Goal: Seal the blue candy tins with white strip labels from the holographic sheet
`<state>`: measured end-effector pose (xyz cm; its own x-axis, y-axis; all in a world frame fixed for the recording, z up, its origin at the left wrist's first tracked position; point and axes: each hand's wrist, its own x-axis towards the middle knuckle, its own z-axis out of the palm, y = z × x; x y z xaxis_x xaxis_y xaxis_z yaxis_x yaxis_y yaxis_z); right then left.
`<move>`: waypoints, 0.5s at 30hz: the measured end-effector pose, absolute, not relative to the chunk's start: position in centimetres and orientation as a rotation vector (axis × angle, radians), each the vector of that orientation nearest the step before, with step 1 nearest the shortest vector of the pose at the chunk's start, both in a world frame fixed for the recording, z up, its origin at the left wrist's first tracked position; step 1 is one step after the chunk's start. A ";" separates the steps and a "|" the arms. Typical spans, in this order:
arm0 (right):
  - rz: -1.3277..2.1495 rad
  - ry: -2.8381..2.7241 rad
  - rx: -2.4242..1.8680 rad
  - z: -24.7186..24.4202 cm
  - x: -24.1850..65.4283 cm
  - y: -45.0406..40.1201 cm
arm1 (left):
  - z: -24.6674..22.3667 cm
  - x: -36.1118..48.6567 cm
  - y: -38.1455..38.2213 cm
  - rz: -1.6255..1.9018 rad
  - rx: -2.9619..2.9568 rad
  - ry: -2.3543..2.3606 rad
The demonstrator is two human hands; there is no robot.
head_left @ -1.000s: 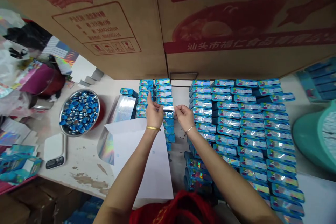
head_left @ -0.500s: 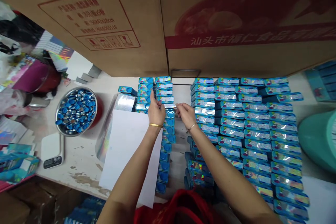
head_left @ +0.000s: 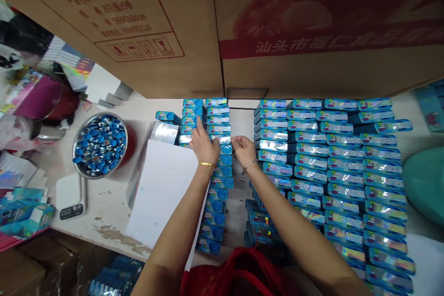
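Blue narrow case with a shiny silver top strip (head_left: 225, 139), mid-scene, lies lengthwise left to right between the hands: left hand (head_left: 205, 146) spread over its left end, right hand (head_left: 244, 152) nearest its right end, pinch unclear.

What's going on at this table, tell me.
A person has both bare hands at the narrow blue cases in the middle: the left hand lies on them, and the right hand is at the end of one, its fingertips close together. More cases with shiny tops stand in columns on the right. A white sheet and a metal bowl of small blue-and-silver pieces lie to the left.
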<state>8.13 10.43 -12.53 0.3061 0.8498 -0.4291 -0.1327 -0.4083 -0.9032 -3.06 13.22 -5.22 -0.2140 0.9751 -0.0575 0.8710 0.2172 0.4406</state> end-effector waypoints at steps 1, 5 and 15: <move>1.256 -0.667 -1.612 -12.7 8.0 10.3 | -5.0 -3.1 13.3 0.398 1.690 2.238; 1.238 -0.723 -1.570 -13.5 7.5 10.0 | -5.0 -3.6 13.6 0.271 1.529 2.324; 1.012 -0.743 -1.671 -11.2 8.8 9.3 | -3.2 -4.4 12.2 1.135 1.630 1.910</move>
<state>8.79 9.30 -11.17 0.4600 0.8456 -0.2708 0.0048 -0.3074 -0.9516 -4.42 12.24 -3.20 -0.2521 0.9449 0.2086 0.6349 -0.0012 0.7726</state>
